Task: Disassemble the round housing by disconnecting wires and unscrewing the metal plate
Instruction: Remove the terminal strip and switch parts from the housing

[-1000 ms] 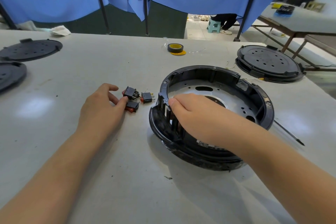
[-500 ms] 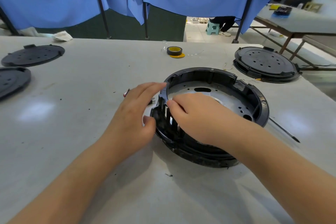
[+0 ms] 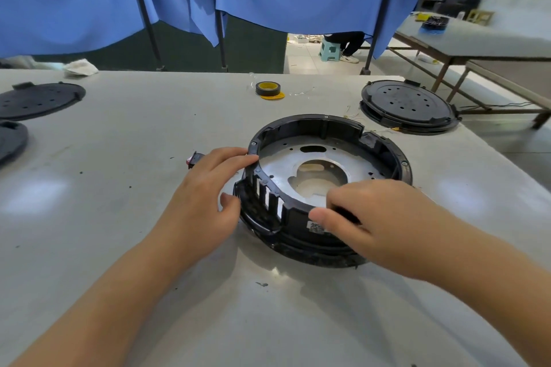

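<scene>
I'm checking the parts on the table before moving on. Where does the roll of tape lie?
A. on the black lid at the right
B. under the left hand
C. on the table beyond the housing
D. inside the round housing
C: the roll of tape lies on the table, beyond the round housing and apart from it.

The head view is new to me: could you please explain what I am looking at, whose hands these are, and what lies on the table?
There is no machine here. A person wears a camera on the head, so you look forward and down at their own arms. Both hands grip a round black housing standing on a grey table. The left hand holds its slotted left wall; the right hand pinches its near rim. Inside lies a metal plate with a large hole. Around it lie black round covers, another round black unit, a roll of tape, and a small switch part, half hidden behind the left hand.
</scene>
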`<action>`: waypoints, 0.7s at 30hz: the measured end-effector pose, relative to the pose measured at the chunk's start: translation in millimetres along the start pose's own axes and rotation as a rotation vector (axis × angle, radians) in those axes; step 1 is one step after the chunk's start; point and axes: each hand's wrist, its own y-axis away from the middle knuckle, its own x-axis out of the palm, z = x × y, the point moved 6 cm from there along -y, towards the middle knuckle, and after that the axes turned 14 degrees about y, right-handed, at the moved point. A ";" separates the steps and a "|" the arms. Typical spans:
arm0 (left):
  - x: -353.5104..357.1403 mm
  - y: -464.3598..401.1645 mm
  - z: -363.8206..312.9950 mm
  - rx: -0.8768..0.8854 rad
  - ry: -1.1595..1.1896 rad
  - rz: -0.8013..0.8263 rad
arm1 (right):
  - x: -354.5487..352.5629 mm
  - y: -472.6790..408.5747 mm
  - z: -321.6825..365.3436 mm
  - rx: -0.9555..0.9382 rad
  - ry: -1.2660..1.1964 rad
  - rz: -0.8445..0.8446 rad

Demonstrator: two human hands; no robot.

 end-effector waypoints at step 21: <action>1.5 2.5 -12.6 0.111 -0.006 0.021 | -30.6 -18.0 4.3 -0.006 0.085 -0.595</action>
